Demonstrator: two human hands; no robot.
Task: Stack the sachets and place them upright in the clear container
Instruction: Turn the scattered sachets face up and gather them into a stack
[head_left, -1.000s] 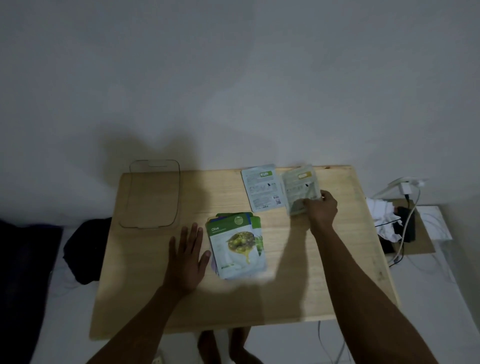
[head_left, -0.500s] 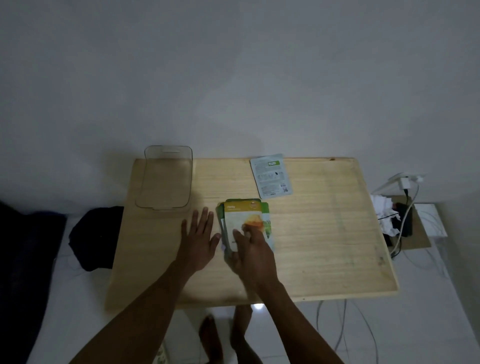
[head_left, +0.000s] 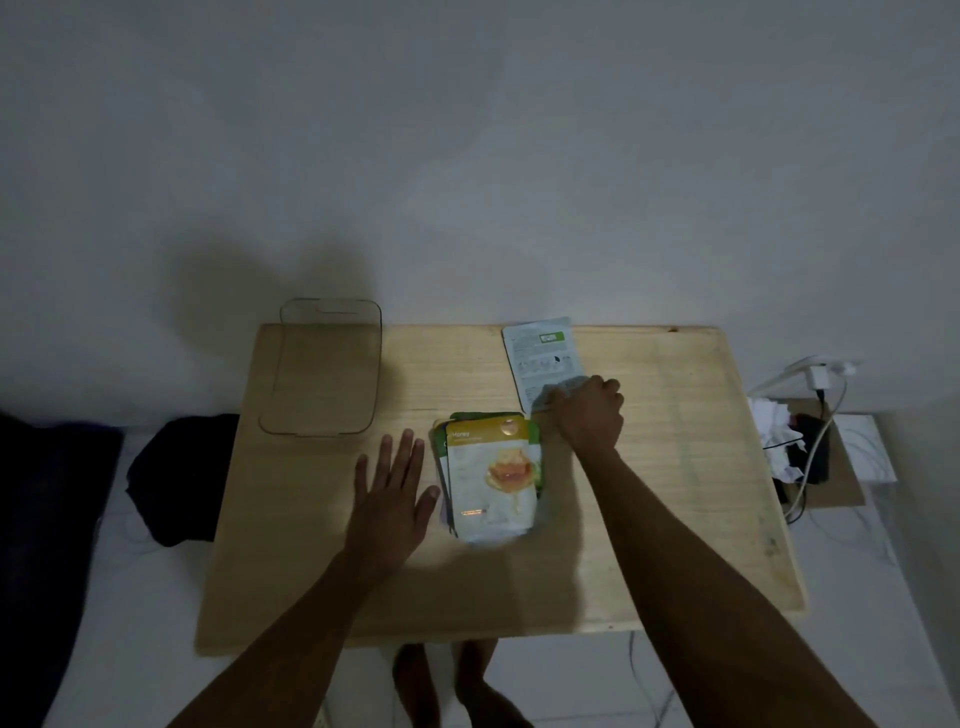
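A stack of sachets (head_left: 491, 475) lies flat in the middle of the wooden table (head_left: 675, 493), with a yellow "Honey" sachet face up on top. My left hand (head_left: 392, 486) rests flat and open on the table just left of the stack. One pale sachet (head_left: 543, 358) lies back-side up near the far edge. My right hand (head_left: 587, 413) covers its near corner with fingers curled on it. The clear container (head_left: 324, 366) stands empty at the far left corner.
A dark cloth (head_left: 179, 480) lies on the floor left of the table. To the right are crumpled paper (head_left: 776, 434), a dark device and a white charger with cables (head_left: 823, 376). My feet show under the table's near edge.
My right hand carried the second pale sachet from the far edge onto the stack, Honey side up, then reached back out to the last pale sachet. My left hand stayed beside the stack.
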